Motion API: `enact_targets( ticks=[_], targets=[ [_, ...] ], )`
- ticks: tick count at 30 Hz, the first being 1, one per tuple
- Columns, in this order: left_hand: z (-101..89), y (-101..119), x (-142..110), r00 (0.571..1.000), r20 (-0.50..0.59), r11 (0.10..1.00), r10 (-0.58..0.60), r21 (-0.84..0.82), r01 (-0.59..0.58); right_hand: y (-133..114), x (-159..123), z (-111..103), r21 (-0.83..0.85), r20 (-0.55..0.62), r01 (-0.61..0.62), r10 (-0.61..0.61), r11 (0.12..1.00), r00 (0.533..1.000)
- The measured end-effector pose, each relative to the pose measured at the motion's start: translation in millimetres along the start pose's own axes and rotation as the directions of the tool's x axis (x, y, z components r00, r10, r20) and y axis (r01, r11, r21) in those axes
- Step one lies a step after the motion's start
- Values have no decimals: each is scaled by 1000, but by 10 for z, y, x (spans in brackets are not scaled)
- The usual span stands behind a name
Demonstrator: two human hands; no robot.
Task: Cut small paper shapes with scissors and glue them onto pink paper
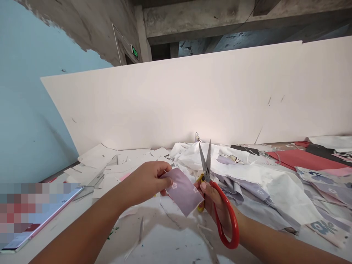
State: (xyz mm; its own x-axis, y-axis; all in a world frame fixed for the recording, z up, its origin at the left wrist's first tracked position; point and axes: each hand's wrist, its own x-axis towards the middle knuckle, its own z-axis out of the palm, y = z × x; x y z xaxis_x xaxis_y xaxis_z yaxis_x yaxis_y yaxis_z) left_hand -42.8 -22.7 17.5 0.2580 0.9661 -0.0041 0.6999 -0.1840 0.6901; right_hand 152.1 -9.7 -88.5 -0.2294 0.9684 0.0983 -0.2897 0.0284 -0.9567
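Observation:
Between the thumb and fingers of my left hand (144, 183) is a small lavender cloth piece (184, 194) printed with white flower outlines. Its right edge reaches my right hand (216, 203), whose fingertips are at or just behind that edge; whether they pinch it I cannot tell. Red-handled scissors (232, 223) rest in my right hand, one red loop around its side. Their blades point upward, slightly apart, clear of the cloth. A yellow part (201, 207) shows behind the cloth by my right fingers, mostly hidden.
White and lavender cloth (236, 172) lies heaped behind my right hand. Paper scraps (96, 159) cover the left back. A phone (52, 216) lies at the left. Red sheets (305, 159) and printed pieces (324, 227) are at right. A white board (170, 106) stands behind.

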Motion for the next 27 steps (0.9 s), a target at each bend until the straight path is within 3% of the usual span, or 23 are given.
enact_targets(
  ticks=[6,13,22,27],
  targets=[
    [-31,10,15,986,-129,991,105,97,-92,-21,9,9,87,2,-13,13,996,1000],
    [-42,29,-5,987,-145,997,62,-33,-68,-38,27,11,137,39,-19,14,990,999],
    [62,-73,82,997,68,975,40,-222,-24,-140,68,-14,223,34,-95,90,970,995],
    [79,-106,138,997,23,978,78,-197,-72,-267,107,-31,172,-48,-36,44,985,998]
  ],
)
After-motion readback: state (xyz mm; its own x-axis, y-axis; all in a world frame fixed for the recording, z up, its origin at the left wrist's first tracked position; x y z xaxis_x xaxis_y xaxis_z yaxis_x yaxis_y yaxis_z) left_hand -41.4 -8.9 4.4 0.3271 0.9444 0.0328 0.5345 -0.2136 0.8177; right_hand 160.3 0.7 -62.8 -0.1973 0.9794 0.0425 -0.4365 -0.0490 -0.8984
